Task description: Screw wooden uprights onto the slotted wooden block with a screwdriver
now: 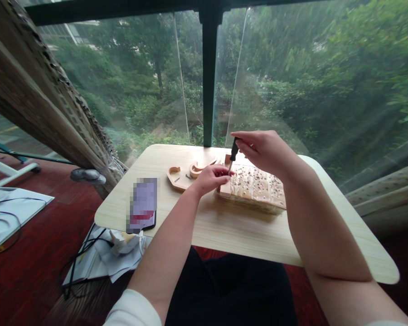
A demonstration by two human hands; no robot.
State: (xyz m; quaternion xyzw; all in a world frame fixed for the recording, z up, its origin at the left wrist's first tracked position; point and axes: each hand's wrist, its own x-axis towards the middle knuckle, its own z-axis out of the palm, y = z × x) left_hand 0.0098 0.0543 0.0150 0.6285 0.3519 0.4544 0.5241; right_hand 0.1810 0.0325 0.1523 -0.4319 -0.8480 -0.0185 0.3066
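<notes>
A screwdriver [234, 149] with a black handle stands nearly upright, its shaft pointing down. My right hand [263, 147] is closed around the top of the handle. Down at the tip, the fingers of my left hand [212, 177] are drawn together beside the shaft; what they pinch is too small to make out. Under them lies a light wooden strip [225, 189] at the left end of a block-shaped package [258, 185] with dark specks and a shiny clear wrap. Curved wooden pieces [178, 181] lie left of my left hand, with small screws [187, 176] near them.
The pale wooden table [238, 231] has rounded corners and stands by a window. A phone [143, 206] with a white cable [141, 240] lies at its left edge. Papers [117, 256] and black cords are below on the left. A curtain [54, 86] hangs on the left.
</notes>
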